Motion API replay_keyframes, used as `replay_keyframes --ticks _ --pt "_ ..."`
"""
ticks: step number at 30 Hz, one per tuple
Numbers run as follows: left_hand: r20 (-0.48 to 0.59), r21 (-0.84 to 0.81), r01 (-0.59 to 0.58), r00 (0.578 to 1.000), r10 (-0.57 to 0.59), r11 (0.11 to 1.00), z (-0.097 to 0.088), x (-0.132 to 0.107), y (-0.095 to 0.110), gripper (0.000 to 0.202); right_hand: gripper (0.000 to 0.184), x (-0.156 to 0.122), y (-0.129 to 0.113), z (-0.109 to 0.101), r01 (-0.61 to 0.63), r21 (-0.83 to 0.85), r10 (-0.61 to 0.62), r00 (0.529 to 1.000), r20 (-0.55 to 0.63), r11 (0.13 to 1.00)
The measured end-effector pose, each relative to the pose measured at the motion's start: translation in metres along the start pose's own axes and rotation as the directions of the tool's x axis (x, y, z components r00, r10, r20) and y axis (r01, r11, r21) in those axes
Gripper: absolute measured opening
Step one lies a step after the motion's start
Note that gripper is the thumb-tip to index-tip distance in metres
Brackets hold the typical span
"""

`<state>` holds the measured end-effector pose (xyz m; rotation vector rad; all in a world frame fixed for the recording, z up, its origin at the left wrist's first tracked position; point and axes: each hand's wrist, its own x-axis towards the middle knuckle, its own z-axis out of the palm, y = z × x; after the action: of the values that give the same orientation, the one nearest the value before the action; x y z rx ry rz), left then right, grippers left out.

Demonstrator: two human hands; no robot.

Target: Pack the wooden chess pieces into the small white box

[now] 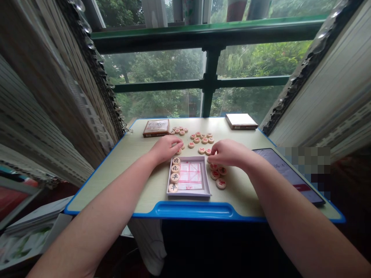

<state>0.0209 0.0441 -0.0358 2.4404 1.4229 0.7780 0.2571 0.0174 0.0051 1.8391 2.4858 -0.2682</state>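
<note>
A shallow white box tray [206, 181] lies near the table's front edge, with a folded paper board [189, 172] inside and a column of several black-marked wooden chess discs [175, 173] along its left side. My left hand [165, 148] rests just behind the tray, fingers curled on a disc [179, 151]. My right hand [228, 153] sits at the tray's back right corner, fingers pinched over red-marked discs [218, 173] beside the tray. What the pinch holds is hidden.
More loose discs [199, 139] lie scattered behind the hands. A brown box lid [156, 127] stands at the back left, a white-topped box [241, 121] at the back right, a phone [290, 175] at the right. The table [136, 166] has a blue rim.
</note>
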Motion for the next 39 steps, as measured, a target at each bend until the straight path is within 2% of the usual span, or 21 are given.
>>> replay_keyframes --ticks 7,13,15,19,27,29,32,34,37,39 --pt "0.026 -0.009 -0.020 0.999 0.020 1.000 0.000 0.000 0.004 0.030 0.022 0.004 0.003 0.000 0.004 0.108 -0.009 0.999 0.048 0.994" --pt "-0.032 -0.056 0.031 0.999 -0.033 0.998 0.000 0.000 -0.001 0.029 0.018 0.002 0.009 -0.009 -0.016 0.263 0.021 1.000 -0.016 0.965" --pt "-0.042 -0.047 0.035 0.998 -0.037 0.998 0.000 0.000 -0.002 0.030 0.022 -0.001 0.009 -0.010 0.026 0.398 -0.007 0.999 -0.047 0.917" --pt "-0.033 -0.025 0.021 0.999 -0.022 0.999 0.000 0.000 0.000 0.030 0.028 -0.005 0.000 -0.007 0.162 0.670 -0.161 0.985 -0.064 0.725" --pt "-0.031 0.148 -0.073 0.996 0.079 0.986 -0.005 0.001 0.001 0.030 0.025 -0.011 -0.026 0.003 0.216 0.771 -0.303 0.953 -0.032 0.598" --pt "-0.033 0.169 -0.081 0.996 0.088 0.982 -0.005 0.001 0.000 0.030 0.026 -0.012 -0.028 0.005 0.261 0.741 -0.344 0.938 -0.042 0.619" --pt "-0.021 0.189 -0.101 0.994 0.107 0.977 -0.004 0.001 -0.002 0.030 0.017 -0.012 -0.030 0.007 0.331 0.570 -0.374 0.926 -0.046 0.752" --pt "-0.009 0.194 -0.108 0.994 0.112 0.975 -0.004 0.001 -0.002 0.031 0.013 -0.010 -0.032 0.008 0.393 0.440 -0.408 0.911 -0.066 0.808" --pt "0.010 0.196 -0.109 0.994 0.110 0.974 -0.004 0.000 0.000 0.030 0.012 -0.007 -0.035 0.011 0.486 0.300 -0.472 0.873 -0.123 0.820" --pt "0.024 0.201 -0.110 0.994 0.108 0.973 -0.004 0.000 0.001 0.030 0.015 -0.006 -0.037 0.013 0.506 0.222 -0.484 0.862 -0.150 0.833"
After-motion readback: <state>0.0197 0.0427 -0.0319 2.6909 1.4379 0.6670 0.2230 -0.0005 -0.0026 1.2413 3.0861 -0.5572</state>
